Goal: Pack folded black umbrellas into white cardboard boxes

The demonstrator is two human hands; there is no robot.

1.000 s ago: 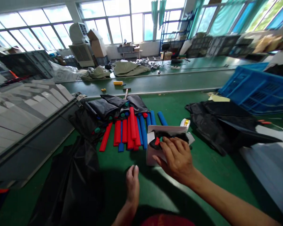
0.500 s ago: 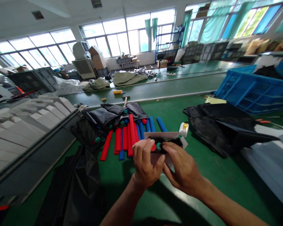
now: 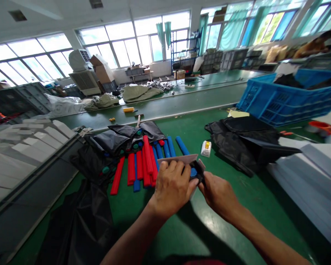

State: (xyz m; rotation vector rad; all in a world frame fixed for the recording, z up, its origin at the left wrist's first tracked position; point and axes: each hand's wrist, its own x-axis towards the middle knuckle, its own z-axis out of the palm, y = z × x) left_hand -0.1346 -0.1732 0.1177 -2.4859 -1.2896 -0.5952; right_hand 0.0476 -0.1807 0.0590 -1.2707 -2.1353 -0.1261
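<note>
My left hand (image 3: 172,187) is wrapped round a small white cardboard box (image 3: 179,159), held just above the green table (image 3: 160,217). My right hand (image 3: 219,195) grips the box's right end, its fingers closed on a black bag with a blue cap (image 3: 195,172) that sticks out of the opening. Right behind the box lies a row of red and blue ribbed rods (image 3: 146,162). A small white and yellow tape dispenser (image 3: 206,148) sits to the right of the rods.
Black bags with packed rods (image 3: 121,138) lie behind the row; more black bags (image 3: 245,141) at right and front left (image 3: 79,221). A blue crate (image 3: 281,99) stands at far right. Stacked flat white boxes (image 3: 19,147) fill the left; white sheets (image 3: 311,165) at right.
My left hand rose from the table and took hold of the box. Both hands lifted it and turned it end-on. The view shifted up and right.
</note>
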